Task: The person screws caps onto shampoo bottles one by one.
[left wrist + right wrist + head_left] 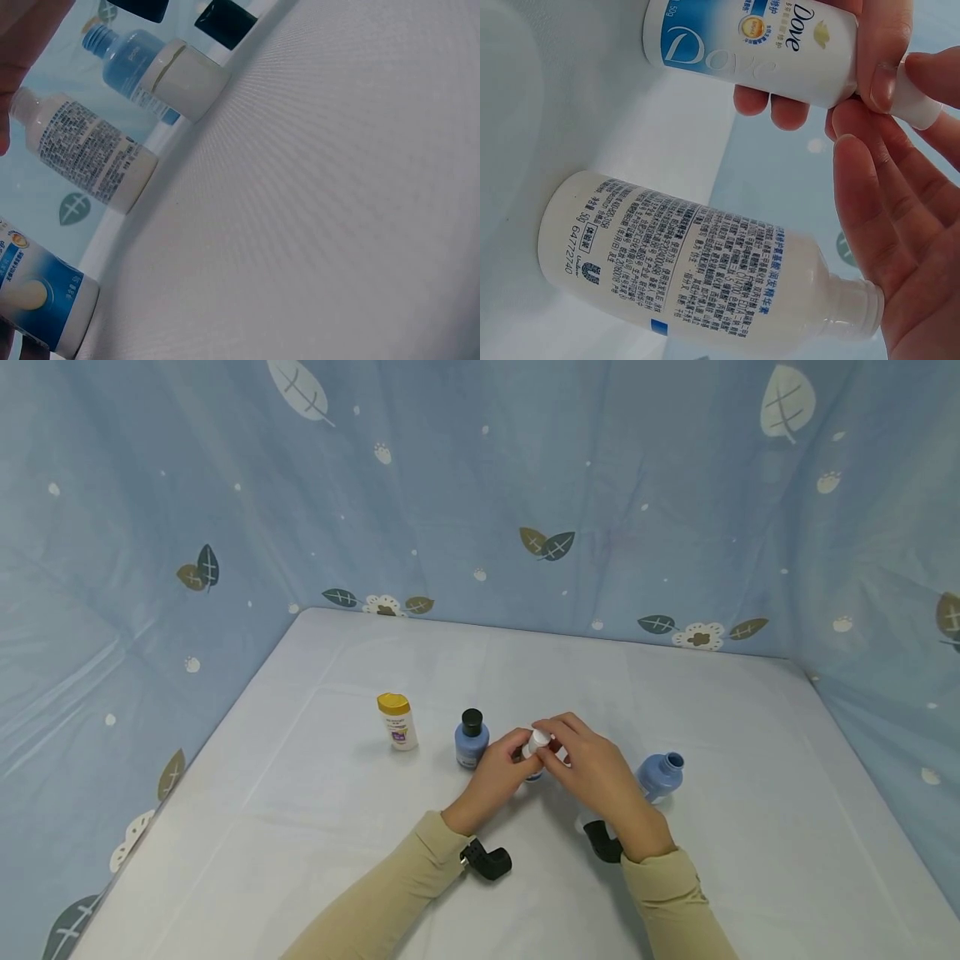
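Observation:
In the head view my left hand [491,781] grips the neck area of a white and blue Dove bottle [765,45], standing upright on the table. My right hand [592,768] pinches the white cap [537,742] at its top between thumb and fingers. Whether the cap is loose cannot be told. Beside the right hand in the right wrist view stands a white bottle [675,255], uncapped, its printed back label showing. It also appears in the left wrist view, but the right hand mostly hides it in the head view.
Right of the right hand is an uncapped blue bottle [658,778]. A blue bottle with a black cap [472,742] stands just left of the left hand. Farther left is a white bottle with a yellow cap [398,722]. Black wrist cameras [491,863] hang under the wrists.

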### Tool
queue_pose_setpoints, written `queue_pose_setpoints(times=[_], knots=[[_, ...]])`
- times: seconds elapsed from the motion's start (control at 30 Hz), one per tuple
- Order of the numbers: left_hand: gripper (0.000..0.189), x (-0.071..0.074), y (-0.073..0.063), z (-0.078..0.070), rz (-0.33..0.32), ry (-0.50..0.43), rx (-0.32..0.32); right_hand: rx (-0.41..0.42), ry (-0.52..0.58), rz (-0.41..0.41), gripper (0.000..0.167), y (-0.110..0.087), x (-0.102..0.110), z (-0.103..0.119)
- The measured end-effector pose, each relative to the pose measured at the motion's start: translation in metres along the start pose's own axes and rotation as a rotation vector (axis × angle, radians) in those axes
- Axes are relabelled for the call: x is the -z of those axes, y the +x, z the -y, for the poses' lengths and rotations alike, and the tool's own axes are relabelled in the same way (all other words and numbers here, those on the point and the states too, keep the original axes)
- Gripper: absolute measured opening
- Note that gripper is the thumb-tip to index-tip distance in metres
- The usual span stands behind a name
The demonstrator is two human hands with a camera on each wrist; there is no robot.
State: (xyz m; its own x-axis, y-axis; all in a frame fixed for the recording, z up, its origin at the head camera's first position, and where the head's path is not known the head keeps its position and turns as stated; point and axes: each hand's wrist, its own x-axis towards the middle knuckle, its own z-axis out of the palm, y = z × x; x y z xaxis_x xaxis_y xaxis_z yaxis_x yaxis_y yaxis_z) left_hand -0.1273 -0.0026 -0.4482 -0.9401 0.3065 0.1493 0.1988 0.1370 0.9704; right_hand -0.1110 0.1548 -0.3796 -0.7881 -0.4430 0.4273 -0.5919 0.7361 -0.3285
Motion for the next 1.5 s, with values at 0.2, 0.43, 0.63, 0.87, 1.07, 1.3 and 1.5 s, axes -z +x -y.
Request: queue_pose_setpoints(times=[0.2, 0.43, 0.63, 0.87, 1.07, 1.3, 1.5], knots=[[0.007, 0.0, 0.0, 0.001, -0.002, 0.019, -0.002, -0.029, 0.016, 0.004, 0.031, 0.0, -0.001, 0.001], [0.007, 0.0, 0.0, 0.001, -0.013, 0.047, -0.007, -0.023, 0.013, -0.002, 0.035, 0.0, -0.001, 0.001], [0.007, -0.001, 0.001, 0.001, -0.009, 0.043, -0.004, -0.009, 0.003, 0.005, 0.038, 0.0, 0.0, 0.001], [0.008, -0.001, 0.001, 0.002, 0.006, -0.002, 0.0, 0.046, -0.011, 0.007, 0.036, 0.0, 0.001, -0.001], [0.004, 0.0, -0.002, -0.008, 0.006, 0.007, 0.009, 0.051, -0.002, -0.005, 0.034, -0.001, 0.001, -0.001], [0.006, -0.001, -0.001, -0.004, -0.002, 0.012, 0.016, 0.036, -0.006, -0.006, 0.033, -0.001, 0.0, -0.002], [0.009, 0.0, 0.0, 0.001, -0.005, 0.027, -0.006, 0.028, -0.007, -0.001, 0.032, -0.001, 0.0, -0.002]])
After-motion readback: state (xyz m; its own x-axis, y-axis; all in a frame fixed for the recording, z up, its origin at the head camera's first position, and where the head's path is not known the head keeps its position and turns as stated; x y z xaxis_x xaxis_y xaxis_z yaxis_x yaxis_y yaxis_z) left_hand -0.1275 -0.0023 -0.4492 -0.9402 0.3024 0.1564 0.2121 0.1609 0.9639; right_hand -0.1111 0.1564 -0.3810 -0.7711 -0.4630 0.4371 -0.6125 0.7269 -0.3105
